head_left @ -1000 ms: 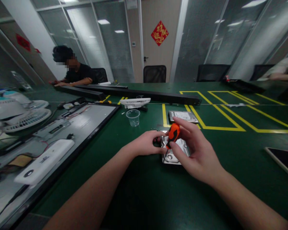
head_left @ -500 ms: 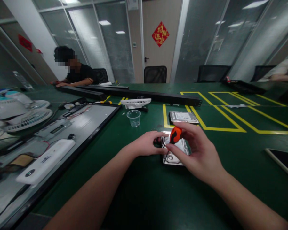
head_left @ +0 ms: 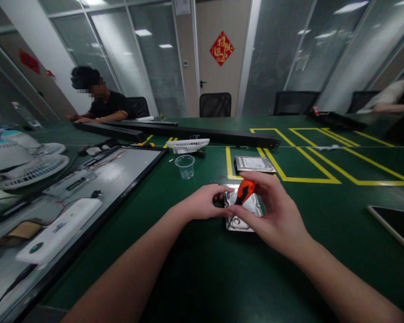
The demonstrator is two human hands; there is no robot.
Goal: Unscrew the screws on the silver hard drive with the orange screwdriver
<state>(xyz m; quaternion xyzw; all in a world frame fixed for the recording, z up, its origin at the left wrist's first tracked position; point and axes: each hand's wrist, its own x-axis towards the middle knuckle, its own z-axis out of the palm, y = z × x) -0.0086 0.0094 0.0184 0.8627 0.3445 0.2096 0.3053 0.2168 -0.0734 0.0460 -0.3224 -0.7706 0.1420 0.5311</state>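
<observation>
A silver hard drive (head_left: 252, 207) lies flat on the green table just in front of me. My left hand (head_left: 202, 202) grips its left edge, fingers curled around it. My right hand (head_left: 276, 213) pinches an orange-handled screwdriver (head_left: 244, 190) between thumb and fingers, holding it upright with its tip down on the drive's near left part. A second hard drive (head_left: 255, 164) lies farther back, by the yellow floor-tape lines.
A clear plastic cup (head_left: 185, 166) and a white fan grille (head_left: 187, 144) stand behind the drive. A large opened screen panel (head_left: 121, 167) with a white box (head_left: 59, 229) fills the left. Long black bars (head_left: 202, 133) cross the back. Another person (head_left: 99, 99) sits far left. A tablet (head_left: 395, 224) lies right.
My right fingers have shifted round the screwdriver handle, which stays upright on the drive. My left hand keeps its hold. The view drifted slightly.
</observation>
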